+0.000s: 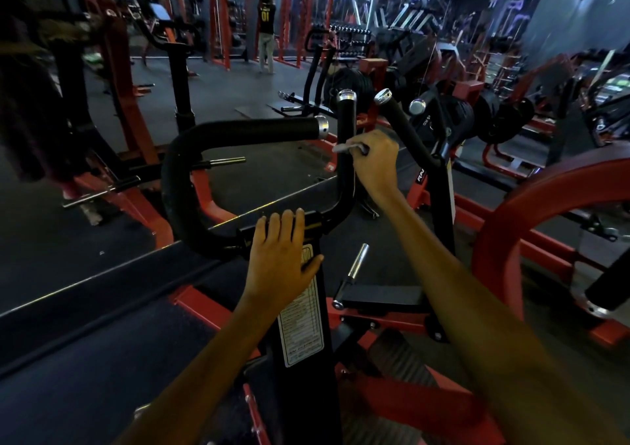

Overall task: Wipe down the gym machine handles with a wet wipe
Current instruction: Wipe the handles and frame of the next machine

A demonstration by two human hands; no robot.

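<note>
The right hand point(375, 158) was curled around a crumpled white wet wipe point(347, 146), pinching it against the upright black handle point(346, 144) of the gym machine, about midway up the grip and below its chrome end cap point(347, 95). The wipe poked out to the left of the knuckles and touched the handle's foam.

The left hand point(281, 257) lay flat with its fingers straight and close together, pressed on the black crossbar point(327, 214) where the handle assembly joined the machine's central post point(303, 359). It held nothing.

From that crossbar a second handle point(245, 131) looped up and to the left, then ran horizontally to the right, ending in a chrome cap point(322, 127) just beside the upright handle. A third black grip point(402, 121) with a chrome tip slanted up to the right of the wiping hand.

A white instruction label point(301, 325) was stuck on the post below the left hand. A chrome weight peg point(356, 262) stood out between the 2 forearms, above the red frame point(204, 308).

Farther off, black weight plates point(456, 114) hung on neighbouring red machines, and a person in a dark jersey point(266, 29) stood near the red racks at the back.
</note>
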